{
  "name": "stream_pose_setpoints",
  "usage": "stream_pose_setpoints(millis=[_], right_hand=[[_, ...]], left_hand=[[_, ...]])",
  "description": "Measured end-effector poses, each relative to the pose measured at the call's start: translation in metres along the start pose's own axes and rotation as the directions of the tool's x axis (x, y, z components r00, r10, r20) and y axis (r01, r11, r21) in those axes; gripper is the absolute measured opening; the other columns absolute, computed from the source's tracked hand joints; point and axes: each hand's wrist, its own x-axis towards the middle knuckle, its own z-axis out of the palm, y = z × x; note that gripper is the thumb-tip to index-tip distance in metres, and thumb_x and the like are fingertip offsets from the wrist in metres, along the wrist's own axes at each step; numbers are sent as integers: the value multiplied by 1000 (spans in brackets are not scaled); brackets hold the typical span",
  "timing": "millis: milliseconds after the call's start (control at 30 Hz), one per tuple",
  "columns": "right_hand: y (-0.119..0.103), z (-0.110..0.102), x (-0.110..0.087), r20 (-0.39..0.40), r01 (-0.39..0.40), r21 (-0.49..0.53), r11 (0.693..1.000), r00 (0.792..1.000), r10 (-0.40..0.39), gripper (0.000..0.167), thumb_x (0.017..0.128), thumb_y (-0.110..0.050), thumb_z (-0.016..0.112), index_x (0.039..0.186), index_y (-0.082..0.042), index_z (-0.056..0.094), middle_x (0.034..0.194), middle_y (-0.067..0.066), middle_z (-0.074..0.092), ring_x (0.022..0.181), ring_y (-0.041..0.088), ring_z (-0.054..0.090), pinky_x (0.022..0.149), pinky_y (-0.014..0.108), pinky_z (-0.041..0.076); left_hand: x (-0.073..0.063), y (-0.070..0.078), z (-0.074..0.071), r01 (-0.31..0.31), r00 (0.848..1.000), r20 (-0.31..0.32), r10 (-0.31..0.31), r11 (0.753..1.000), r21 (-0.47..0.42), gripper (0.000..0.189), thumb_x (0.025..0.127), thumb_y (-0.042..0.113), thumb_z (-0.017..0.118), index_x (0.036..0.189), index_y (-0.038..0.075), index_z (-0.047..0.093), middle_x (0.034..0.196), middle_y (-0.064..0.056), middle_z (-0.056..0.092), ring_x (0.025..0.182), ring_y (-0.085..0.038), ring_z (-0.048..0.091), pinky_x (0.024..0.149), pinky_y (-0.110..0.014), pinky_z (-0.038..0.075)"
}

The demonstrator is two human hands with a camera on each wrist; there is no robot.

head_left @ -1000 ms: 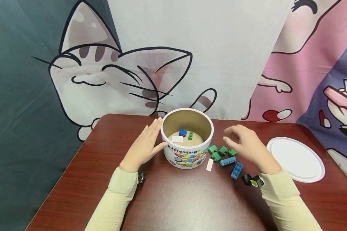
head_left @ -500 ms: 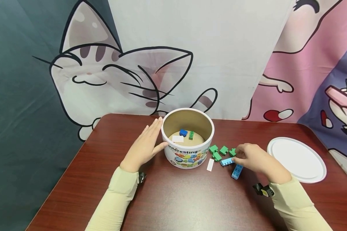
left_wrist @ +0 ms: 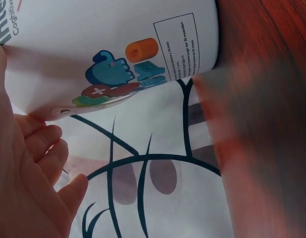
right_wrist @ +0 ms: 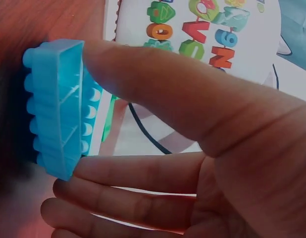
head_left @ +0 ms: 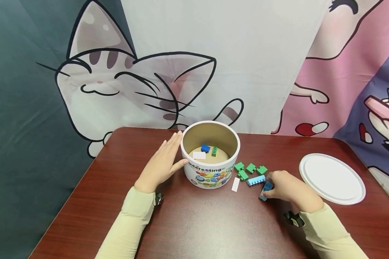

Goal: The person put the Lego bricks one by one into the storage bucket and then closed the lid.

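Note:
My left hand point(head_left: 162, 162) lies with straight fingers against the left side of a white round tub point(head_left: 210, 176) with a printed label. In the left wrist view, the fingers point(left_wrist: 44, 144) touch its wall. Inside the tub are a small blue brick point(head_left: 205, 148), a green brick point(head_left: 214, 151) and a white flat piece point(head_left: 199, 155). My right hand point(head_left: 288, 189) pinches a long blue building brick point(head_left: 265, 190) on the table. Up close in the right wrist view, thumb point(right_wrist: 138, 69) and fingertips sit at opposite ends of this brick, its hollow underside showing.
Several green bricks point(head_left: 242, 175) lie right of the tub, beside another long blue brick point(head_left: 256, 180) and a white strip point(head_left: 235, 184). A round white lid point(head_left: 334, 178) lies to the right on the brown table point(head_left: 210, 226). A cartoon-print cloth point(head_left: 246, 64) hangs behind.
My right hand has come down from above the green bricks, past the first long blue brick, and now pinches the nearer one. The left hand stays at the tub.

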Motion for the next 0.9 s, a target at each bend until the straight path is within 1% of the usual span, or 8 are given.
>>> stream_pose_setpoints(millis=[133, 333, 533, 733, 900], right_hand=[[0, 4, -1, -14, 22, -1, 1000, 1000, -22, 35, 72, -24, 89, 68, -12, 56, 64, -5, 46, 60, 11, 42, 52, 26, 37], [-1, 5, -1, -21, 43, -2, 999, 999, -43, 38, 73, -23, 89, 66, -12, 53, 62, -4, 44, 59, 10, 40, 52, 25, 34], [-3, 5, 0, -11, 30, -18, 999, 999, -30, 39, 73, -22, 86, 66, -11, 50, 63, -3, 41, 59, 12, 38, 52, 26, 33], [-5, 5, 1, -12, 19, -31, 999, 1000, -19, 42, 73, -20, 83, 63, -13, 43, 61, -4, 34, 57, 12, 34, 52, 26, 29], [-6, 2, 0, -28, 13, -16, 1000, 1000, -14, 37, 72, -17, 78, 62, -13, 43, 60, -6, 33, 56, 10, 32, 52, 25, 28]], left_hand=[[0, 0, 1, -13, 1000, -3, 13, 1000, 6, 87, 100, 46, 62, 163, 6, 17, 168, -9, 19, 155, -22, 15, 125, -50, 17], [0, 0, -1, -8, 1000, -2, 8, 1000, 0, 86, 100, 45, 62, 163, 6, 17, 168, -9, 19, 155, -22, 15, 125, -50, 17], [1, 0, -1, -2, 1000, 3, 2, 1000, 4, 86, 100, 46, 61, 162, 5, 17, 168, -9, 19, 155, -21, 14, 125, -49, 17], [2, 0, 0, -1, 1000, 4, 1, 1000, 5, 86, 100, 45, 61, 162, 5, 17, 168, -9, 19, 155, -22, 15, 125, -48, 17], [1, 0, -1, -6, 1000, 2, 6, 1000, 9, 86, 100, 45, 61, 162, 5, 17, 168, -10, 19, 155, -25, 17, 125, -48, 17]])
